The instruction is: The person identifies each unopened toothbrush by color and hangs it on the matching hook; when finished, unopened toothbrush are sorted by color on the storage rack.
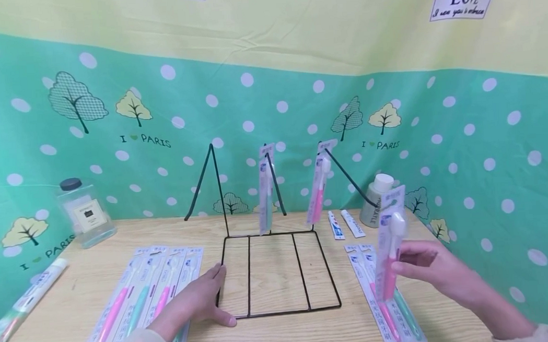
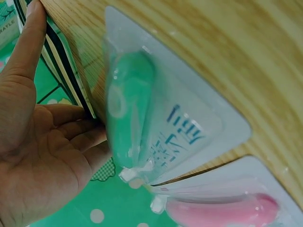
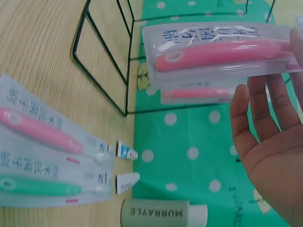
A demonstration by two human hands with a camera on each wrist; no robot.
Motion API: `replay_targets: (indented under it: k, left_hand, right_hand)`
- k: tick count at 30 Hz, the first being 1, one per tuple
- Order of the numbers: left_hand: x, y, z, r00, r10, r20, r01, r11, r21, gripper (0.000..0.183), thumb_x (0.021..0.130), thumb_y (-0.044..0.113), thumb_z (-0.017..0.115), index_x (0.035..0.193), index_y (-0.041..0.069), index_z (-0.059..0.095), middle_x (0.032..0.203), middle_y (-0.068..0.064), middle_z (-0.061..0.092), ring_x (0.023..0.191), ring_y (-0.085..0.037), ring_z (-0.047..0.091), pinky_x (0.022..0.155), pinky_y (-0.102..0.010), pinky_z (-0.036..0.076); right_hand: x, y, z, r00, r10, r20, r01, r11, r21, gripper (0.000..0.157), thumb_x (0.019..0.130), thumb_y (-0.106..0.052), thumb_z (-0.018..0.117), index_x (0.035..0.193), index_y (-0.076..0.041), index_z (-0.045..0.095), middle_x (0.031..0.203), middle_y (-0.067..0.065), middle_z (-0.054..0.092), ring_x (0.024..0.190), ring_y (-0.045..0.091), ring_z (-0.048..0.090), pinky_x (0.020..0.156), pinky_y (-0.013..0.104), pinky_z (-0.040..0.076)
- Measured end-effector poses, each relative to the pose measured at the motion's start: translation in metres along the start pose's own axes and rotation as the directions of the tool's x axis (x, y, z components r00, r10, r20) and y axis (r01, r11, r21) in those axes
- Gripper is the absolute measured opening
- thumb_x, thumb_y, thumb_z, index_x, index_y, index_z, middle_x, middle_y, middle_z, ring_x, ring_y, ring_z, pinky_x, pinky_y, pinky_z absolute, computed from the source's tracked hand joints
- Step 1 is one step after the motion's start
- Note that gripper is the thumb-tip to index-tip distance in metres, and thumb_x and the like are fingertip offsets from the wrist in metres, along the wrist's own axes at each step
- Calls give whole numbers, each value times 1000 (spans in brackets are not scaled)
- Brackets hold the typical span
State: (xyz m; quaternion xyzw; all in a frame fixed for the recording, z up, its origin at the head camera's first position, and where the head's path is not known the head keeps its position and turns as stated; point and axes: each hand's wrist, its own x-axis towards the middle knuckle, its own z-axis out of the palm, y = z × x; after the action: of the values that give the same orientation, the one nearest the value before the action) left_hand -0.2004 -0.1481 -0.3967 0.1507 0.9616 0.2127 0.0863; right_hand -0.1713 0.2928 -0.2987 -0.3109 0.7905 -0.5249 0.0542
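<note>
A packaged pink toothbrush (image 1: 388,258) is upright in my right hand (image 1: 437,271), pinched by its edge above two packs lying on the table. In the right wrist view the same pack (image 3: 222,49) is near the rack. My left hand (image 1: 199,296) rests at the left side of the black wire rack (image 1: 282,313), fingers along its base wire. From the rack's back hooks hang a green toothbrush pack (image 1: 265,192) and a pink toothbrush pack (image 1: 318,189). Under my left forearm lie several packaged toothbrushes (image 1: 140,294), partly hidden.
Right of the rack lie two small toothpaste tubes (image 1: 336,225), with a grey bottle (image 1: 370,209) behind. A clear bottle with a dark cap (image 1: 87,216) and a long toothpaste tube (image 1: 28,303) are at the left. Polka-dot cloth (image 1: 251,104) hangs behind the table.
</note>
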Motion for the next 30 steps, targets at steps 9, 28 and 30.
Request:
replay_targets:
  k: [9,28,30]
  left_hand:
    - [-1,0,0,1000,1,-3,-1,1000,-7,121,47,55,79,136,-10,29,143,-27,23,130,-41,24,105,-48,24]
    - [-3,1,0,1000,-10,-16,10,1000,-24,122,46,56,79,137,-8,28,144,-25,22,130,-40,23,106,-48,22]
    - [-4,2,0,1000,-10,-15,10,1000,-26,122,47,56,79,137,-8,28,144,-25,22,130,-40,23,106,-48,22]
  right_hand:
    - [17,-1,15,999,38,11,-38,999,25,19,90,1,50,105,0,62,95,12,63,82,22,60,75,33,52]
    - [81,18,20,968,199,-154,-211,975,-64,35,93,-36,49,112,-9,59,98,11,64,89,28,61,82,40,49]
    - [89,21,20,967,194,-165,-207,976,-69,35,92,-38,50,111,-11,60,98,10,64,90,28,60,82,40,50]
